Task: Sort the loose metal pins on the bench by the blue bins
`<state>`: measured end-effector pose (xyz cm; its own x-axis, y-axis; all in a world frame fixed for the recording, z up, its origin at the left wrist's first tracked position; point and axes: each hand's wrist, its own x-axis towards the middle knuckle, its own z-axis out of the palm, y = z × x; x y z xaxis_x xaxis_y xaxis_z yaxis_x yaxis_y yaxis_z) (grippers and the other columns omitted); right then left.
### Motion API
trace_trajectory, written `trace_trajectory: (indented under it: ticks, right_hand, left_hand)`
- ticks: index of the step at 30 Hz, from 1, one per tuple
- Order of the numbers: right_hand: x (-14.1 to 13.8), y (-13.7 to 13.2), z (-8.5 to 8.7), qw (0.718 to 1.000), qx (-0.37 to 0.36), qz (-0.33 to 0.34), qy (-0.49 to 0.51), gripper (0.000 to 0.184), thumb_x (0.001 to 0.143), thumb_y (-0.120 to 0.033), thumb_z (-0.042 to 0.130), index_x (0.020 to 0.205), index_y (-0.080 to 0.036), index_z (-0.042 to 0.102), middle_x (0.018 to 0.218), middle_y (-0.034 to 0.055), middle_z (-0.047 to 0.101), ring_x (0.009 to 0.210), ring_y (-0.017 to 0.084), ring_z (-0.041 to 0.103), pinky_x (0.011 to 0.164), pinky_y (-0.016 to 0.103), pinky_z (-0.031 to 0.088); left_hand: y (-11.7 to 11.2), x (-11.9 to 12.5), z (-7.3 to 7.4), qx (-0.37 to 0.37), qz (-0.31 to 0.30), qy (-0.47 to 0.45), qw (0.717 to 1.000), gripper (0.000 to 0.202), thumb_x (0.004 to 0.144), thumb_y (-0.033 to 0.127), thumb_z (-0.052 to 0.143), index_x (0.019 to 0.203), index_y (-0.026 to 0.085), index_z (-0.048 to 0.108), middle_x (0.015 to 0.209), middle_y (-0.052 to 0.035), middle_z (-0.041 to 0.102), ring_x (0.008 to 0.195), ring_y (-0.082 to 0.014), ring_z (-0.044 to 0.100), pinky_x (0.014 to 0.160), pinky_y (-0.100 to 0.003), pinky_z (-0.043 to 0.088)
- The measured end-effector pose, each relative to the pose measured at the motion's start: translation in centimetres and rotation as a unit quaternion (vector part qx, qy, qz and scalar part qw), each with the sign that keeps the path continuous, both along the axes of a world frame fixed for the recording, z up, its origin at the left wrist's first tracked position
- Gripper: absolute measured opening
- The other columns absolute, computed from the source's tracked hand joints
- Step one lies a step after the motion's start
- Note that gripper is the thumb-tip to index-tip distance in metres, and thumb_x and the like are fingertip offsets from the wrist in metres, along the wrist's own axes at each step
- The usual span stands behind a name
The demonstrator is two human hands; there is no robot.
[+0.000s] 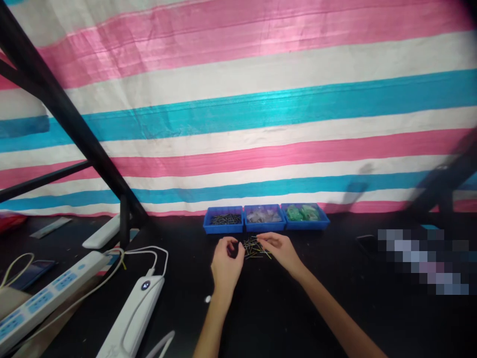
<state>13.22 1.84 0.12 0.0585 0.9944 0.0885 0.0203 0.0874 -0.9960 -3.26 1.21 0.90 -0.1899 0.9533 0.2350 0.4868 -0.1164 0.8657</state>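
Note:
A small heap of thin dark screws or pins [254, 247] lies on the black table, just in front of three blue trays. My left hand [226, 260] sits to the left of the heap, fingers curled in a pinch around something too small to name. My right hand [280, 248] reaches in from the right, its fingertips pinched on one of the pins at the heap's top edge. The left blue tray [223, 227] holds more dark pins, the middle tray [264, 226] holds clear pieces, the right tray [306, 224] holds green pieces.
White power strips [44, 297] and a white charger block [132, 318] with cables lie at the left. A black metal frame [74, 124] slants up at the left. A striped pink, white and blue tarp [261, 99] hangs behind. A dark phone [367, 243] lies right.

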Motion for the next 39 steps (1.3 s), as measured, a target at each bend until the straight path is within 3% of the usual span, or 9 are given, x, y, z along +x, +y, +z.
trace_trajectory:
  ticks: [3, 5, 9, 14, 21, 27, 33, 39]
  right_hand:
    - [1.4, -1.1, -0.7, 0.999, -0.021, -0.023, -0.006, 0.030, 0.067, -0.039, 0.067, 0.086, -0.016, 0.070, 0.080, 0.0057, 0.070, 0.069, 0.017, 0.062, 0.067, 0.030, 0.050]
    - [2.1, -1.6, -0.9, 0.999, -0.027, -0.041, -0.012, 0.030, 0.067, -0.039, 0.067, 0.087, -0.017, 0.069, 0.078, 0.0042, 0.069, 0.065, 0.015, 0.060, 0.066, 0.029, 0.049]
    - [2.6, -2.3, -0.7, 0.997, -0.032, -0.069, -0.011, 0.029, 0.066, -0.040, 0.068, 0.086, -0.018, 0.070, 0.075, 0.0029, 0.068, 0.061, 0.014, 0.057, 0.065, 0.030, 0.049]
    - [2.5, -2.5, -0.9, 0.997, -0.032, -0.071, 0.002, 0.027, 0.066, -0.040, 0.067, 0.084, -0.019, 0.070, 0.075, 0.0032, 0.068, 0.061, 0.015, 0.058, 0.064, 0.030, 0.049]
    - [2.0, -2.6, -2.5, 0.998, -0.001, -0.061, -0.031, 0.024, 0.071, -0.036, 0.063, 0.084, -0.017, 0.069, 0.079, 0.0049, 0.068, 0.060, 0.013, 0.057, 0.059, 0.027, 0.047]
    - [1.5, -2.9, -2.1, 0.999, -0.013, -0.027, -0.014, 0.028, 0.072, -0.040, 0.063, 0.087, -0.016, 0.069, 0.079, 0.0052, 0.068, 0.063, 0.014, 0.059, 0.061, 0.028, 0.048]
    - [1.3, -3.3, -1.2, 0.999, -0.027, 0.029, 0.010, 0.029, 0.076, -0.042, 0.059, 0.086, -0.017, 0.069, 0.076, 0.0043, 0.068, 0.060, 0.013, 0.057, 0.059, 0.026, 0.047]
    - [1.2, -3.5, -1.1, 0.997, -0.036, 0.060, 0.030, 0.028, 0.073, -0.041, 0.063, 0.085, -0.017, 0.069, 0.077, 0.0038, 0.069, 0.068, 0.014, 0.061, 0.065, 0.027, 0.049]
  left_hand:
    - [-0.3, -0.2, -0.1, -0.028, 0.013, 0.151, 0.988, 0.026, 0.068, 0.037, 0.058, 0.050, 0.019, 0.052, 0.065, -0.0018, 0.049, 0.075, -0.0190, 0.048, 0.066, -0.028, 0.033]
    - [-0.4, -0.4, -0.4, -0.050, 0.017, 0.215, 0.975, 0.031, 0.066, 0.038, 0.060, 0.044, 0.018, 0.050, 0.064, -0.0038, 0.050, 0.075, -0.0216, 0.050, 0.067, -0.031, 0.033]
    - [-0.5, -0.7, -0.9, -0.084, 0.009, 0.291, 0.953, 0.022, 0.064, 0.031, 0.062, 0.047, 0.017, 0.056, 0.066, -0.0064, 0.056, 0.075, -0.0243, 0.053, 0.071, -0.035, 0.032]
    - [-0.7, -0.4, -0.8, -0.096, -0.035, 0.312, 0.945, 0.011, 0.067, 0.022, 0.058, 0.057, 0.018, 0.062, 0.068, -0.0040, 0.059, 0.071, -0.0196, 0.056, 0.070, -0.031, 0.032]
    - [-1.5, 1.4, -0.5, -0.076, -0.132, 0.208, 0.966, 0.010, 0.066, 0.024, 0.060, 0.058, 0.020, 0.063, 0.064, 0.0005, 0.055, 0.061, -0.0139, 0.051, 0.057, -0.025, 0.030]
    - [-1.4, 2.2, -0.3, -0.061, -0.194, 0.043, 0.978, 0.012, 0.069, 0.028, 0.060, 0.062, 0.018, 0.064, 0.065, 0.0002, 0.055, 0.055, -0.0102, 0.046, 0.052, -0.022, 0.034]
    - [-1.1, 2.6, -0.3, -0.083, -0.195, -0.104, 0.972, 0.019, 0.071, 0.034, 0.059, 0.069, 0.015, 0.063, 0.067, -0.0015, 0.058, 0.057, -0.0106, 0.048, 0.055, -0.022, 0.038]
    - [-1.5, 3.1, -0.5, -0.132, -0.181, -0.181, 0.958, 0.027, 0.068, 0.041, 0.064, 0.073, 0.014, 0.066, 0.059, 0.0004, 0.055, 0.052, -0.0091, 0.045, 0.047, -0.020, 0.034]
